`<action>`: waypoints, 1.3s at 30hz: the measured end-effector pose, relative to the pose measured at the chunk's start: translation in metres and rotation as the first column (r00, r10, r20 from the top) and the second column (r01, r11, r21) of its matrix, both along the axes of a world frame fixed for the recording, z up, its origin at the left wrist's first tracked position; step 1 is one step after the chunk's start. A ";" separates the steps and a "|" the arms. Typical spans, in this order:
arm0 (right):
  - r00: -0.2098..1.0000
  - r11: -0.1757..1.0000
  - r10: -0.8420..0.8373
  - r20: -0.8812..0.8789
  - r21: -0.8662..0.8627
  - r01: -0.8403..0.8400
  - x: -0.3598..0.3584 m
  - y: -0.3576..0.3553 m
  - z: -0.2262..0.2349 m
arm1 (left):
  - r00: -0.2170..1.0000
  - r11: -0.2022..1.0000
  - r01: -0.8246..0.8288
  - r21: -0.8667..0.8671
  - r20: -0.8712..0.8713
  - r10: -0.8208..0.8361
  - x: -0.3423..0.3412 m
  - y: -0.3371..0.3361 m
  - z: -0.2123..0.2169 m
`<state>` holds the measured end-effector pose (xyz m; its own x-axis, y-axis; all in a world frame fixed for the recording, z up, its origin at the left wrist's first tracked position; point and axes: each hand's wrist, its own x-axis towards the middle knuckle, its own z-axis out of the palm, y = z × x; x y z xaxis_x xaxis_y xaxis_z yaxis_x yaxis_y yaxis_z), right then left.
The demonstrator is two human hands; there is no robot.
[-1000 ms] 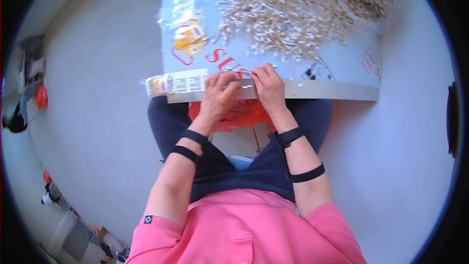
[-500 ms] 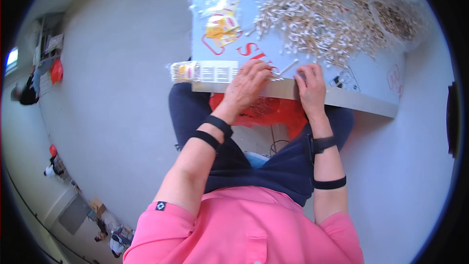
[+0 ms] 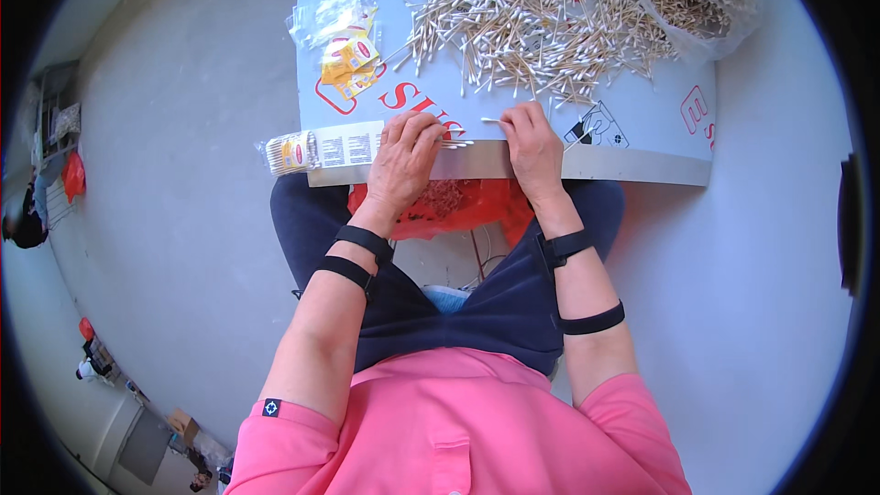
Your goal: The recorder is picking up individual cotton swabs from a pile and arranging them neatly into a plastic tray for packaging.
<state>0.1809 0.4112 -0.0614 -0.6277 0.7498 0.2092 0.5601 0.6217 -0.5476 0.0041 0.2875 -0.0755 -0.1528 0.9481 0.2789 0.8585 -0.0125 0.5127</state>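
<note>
My left hand rests by the table's near edge with its fingers curled round several cotton swabs, whose white tips stick out on the right. My right hand pinches one cotton swab, its tip pointing toward the left hand. Beyond both hands spreads a big loose heap of cotton swabs with wooden sticks. One stray swab lies just right of my right hand. Left of my left hand is a clear packet filled with swabs, beside a printed white strip.
Yellow cards and clear plastic bags lie at the table's far left. A clear bag of swabs stands at the far right. Under the metal table edge hangs a red bag. People are far left.
The view has shifted, so the table sits further left in the picture. My right hand now pinches a swab between its fingertips. My left hand still keeps its swabs near the edge.
</note>
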 end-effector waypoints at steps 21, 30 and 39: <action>0.981 0.969 -0.168 -0.100 -0.198 0.146 0.001 -0.003 0.003 | 0.997 0.998 0.035 -0.051 -0.071 -0.039 -0.002 -0.004 -0.007; 0.971 0.990 0.017 -0.238 -0.129 -0.049 -0.041 -0.034 -0.010 | 0.990 0.999 0.038 -0.029 -0.137 -0.042 0.001 -0.001 -0.006; 0.785 0.785 -0.601 0.148 -0.073 0.615 0.024 -0.010 0.008 | 0.996 0.996 0.025 -0.082 -0.088 -0.032 0.001 0.002 -0.004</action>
<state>0.2050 0.4008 -0.0533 -0.0468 0.9972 0.0586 0.8618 0.0700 -0.5023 0.0051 0.2895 -0.0790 -0.1031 0.9716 0.2129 0.9007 0.0004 0.4344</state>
